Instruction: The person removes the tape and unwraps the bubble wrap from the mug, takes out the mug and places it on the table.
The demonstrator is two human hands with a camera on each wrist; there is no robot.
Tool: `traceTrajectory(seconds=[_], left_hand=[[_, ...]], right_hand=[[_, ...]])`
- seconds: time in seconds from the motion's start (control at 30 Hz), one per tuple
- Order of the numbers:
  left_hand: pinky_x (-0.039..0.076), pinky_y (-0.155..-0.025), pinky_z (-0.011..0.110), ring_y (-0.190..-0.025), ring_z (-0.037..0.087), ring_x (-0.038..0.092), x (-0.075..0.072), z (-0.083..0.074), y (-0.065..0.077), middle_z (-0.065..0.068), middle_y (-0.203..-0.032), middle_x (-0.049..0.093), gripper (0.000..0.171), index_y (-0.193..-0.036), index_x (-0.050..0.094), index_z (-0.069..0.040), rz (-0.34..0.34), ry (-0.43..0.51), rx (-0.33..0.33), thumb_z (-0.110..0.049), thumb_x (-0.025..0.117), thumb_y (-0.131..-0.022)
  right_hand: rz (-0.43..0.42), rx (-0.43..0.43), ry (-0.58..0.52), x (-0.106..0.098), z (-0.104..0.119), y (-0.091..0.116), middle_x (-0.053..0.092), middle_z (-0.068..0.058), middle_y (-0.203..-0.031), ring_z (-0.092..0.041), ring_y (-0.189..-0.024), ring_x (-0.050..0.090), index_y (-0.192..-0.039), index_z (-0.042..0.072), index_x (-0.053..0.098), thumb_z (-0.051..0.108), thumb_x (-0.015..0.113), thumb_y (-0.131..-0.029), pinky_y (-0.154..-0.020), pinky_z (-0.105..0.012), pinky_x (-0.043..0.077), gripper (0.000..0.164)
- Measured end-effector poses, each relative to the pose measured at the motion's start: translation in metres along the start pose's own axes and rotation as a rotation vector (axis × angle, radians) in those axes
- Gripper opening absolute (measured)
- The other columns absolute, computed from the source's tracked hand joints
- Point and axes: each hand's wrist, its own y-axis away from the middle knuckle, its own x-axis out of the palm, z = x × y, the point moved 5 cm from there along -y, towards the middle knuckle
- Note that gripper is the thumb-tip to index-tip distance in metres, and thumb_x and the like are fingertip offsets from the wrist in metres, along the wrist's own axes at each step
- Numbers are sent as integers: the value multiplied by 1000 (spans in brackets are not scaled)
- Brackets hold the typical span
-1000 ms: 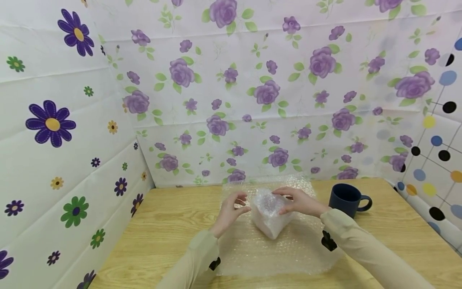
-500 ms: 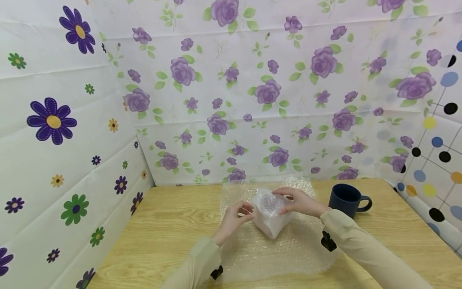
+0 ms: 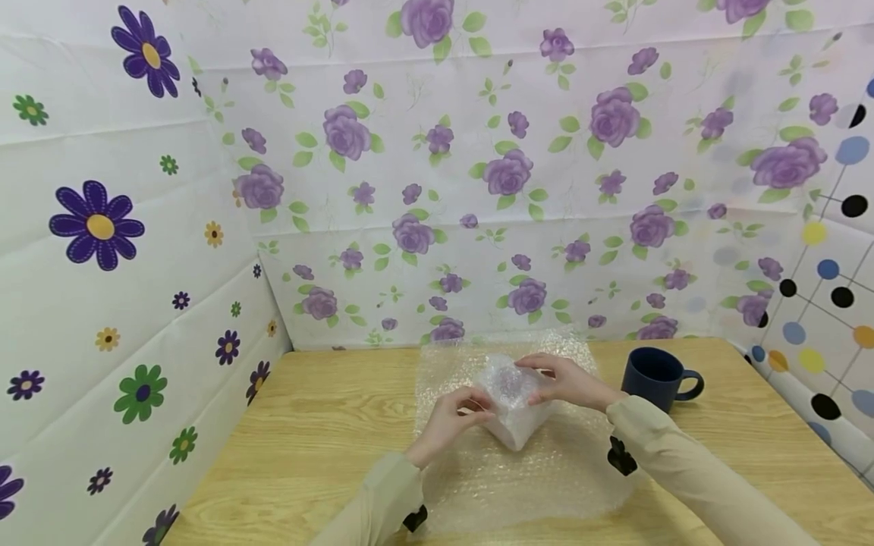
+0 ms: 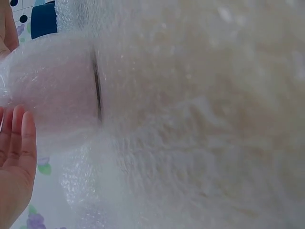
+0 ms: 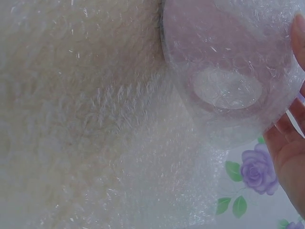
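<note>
A pinkish mug bundled in bubble wrap (image 3: 514, 413) stands on a flat bubble-wrap sheet (image 3: 519, 493) at mid-table. Through the wrap, the right wrist view shows the mug's looped handle (image 5: 228, 89). My right hand (image 3: 567, 381) grips the bundle's upper right, fingers over the top and thumb at the front. At its upper left, my left hand (image 3: 454, 421) has thumb and curled fingers brought close together on the wrap. The left wrist view shows the left fingers (image 4: 26, 138) against the wrapped side, with the thumb hidden.
A dark blue mug (image 3: 654, 378) stands behind my right forearm, its handle toward the right. The wooden table (image 3: 328, 425) meets a floral curtain (image 3: 382, 189) at the back, with more patterned cloth on both sides.
My left hand has moved right and slightly down, from beside the wrapped mug onto its wrap, its thumb and fingers drawing closer. The right hand and the bundle have stayed put.
</note>
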Motion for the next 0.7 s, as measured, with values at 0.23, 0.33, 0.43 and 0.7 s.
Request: traceTrajectory(seconds=[0.23,0.33,0.43,0.7], left_hand=[[49,-73,32,-87,31,57,4,-1,-2,19,-93,62,14,-95,63,7,23,-30,-28,1,64,-82],[49,-72,32,-86,31,57,4,-2,-2,19,-92,62,13,-94,63,7,18,-39,-20,1,64,-82],[49,-71,32,-84,32,58,5,-3,-2,19,-90,62,12,-93,62,7,14,-53,-7,1,64,-82],[50,-67,31,-79,28,59,7,9,-4,15,-87,63,9,-89,63,4,-19,-82,43,0,65,-81]], right_hand=[[5,-13,1,0,-1,1,45,-16,-130,-34,-118,38,-127,1,49,31,75,-71,-93,-50,33,68],[4,-17,8,0,-1,1,44,-17,-130,-35,-118,38,-127,1,49,30,75,-72,-93,-51,33,68],[2,-14,20,0,-2,1,44,-16,-130,-34,-118,38,-127,1,50,31,75,-72,-93,-50,33,68],[-5,-18,29,0,-2,0,45,-16,-129,-34,-117,39,-127,1,50,30,75,-72,-92,-48,35,67]])
